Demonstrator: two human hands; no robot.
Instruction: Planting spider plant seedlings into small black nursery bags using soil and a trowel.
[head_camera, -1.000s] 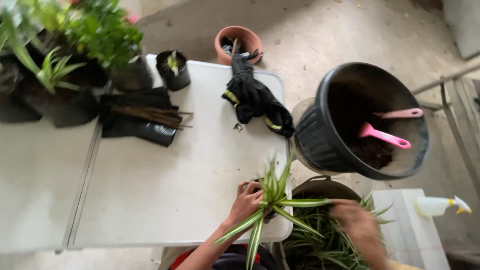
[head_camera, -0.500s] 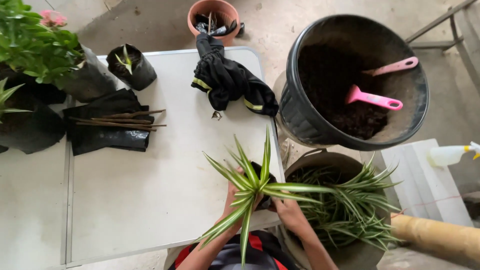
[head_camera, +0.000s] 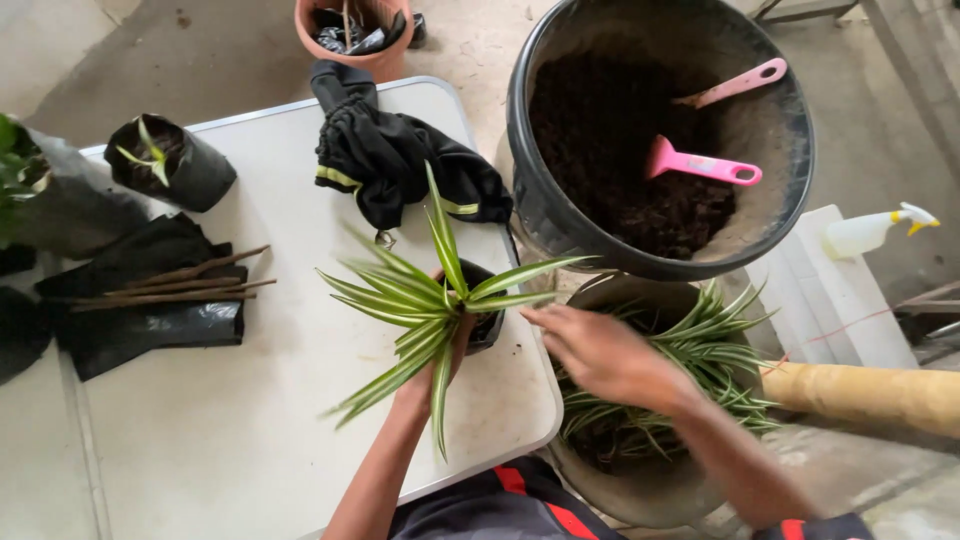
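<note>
My left hand (head_camera: 432, 378) grips the base of a striped green-and-white plant (head_camera: 432, 300), held over the white table (head_camera: 250, 420) near its right edge. The plant's roots sit in a small black grow bag (head_camera: 487, 318). My right hand (head_camera: 600, 352) hovers just right of the bag, fingers apart, above a brown pot (head_camera: 620, 480) full of the same striped plants (head_camera: 700, 350). It holds nothing.
A big black tub of soil (head_camera: 640, 180) with two pink tools (head_camera: 700, 165) stands at the right. Black gloves (head_camera: 390, 160), sticks on black bags (head_camera: 150, 300), a small bagged seedling (head_camera: 165, 165), a terracotta pot (head_camera: 350, 30), a spray bottle (head_camera: 880, 228).
The view has tipped down and closer. My right hand has come off the plant's bag and moved right over the brown pot; my left hand keeps the plant.
</note>
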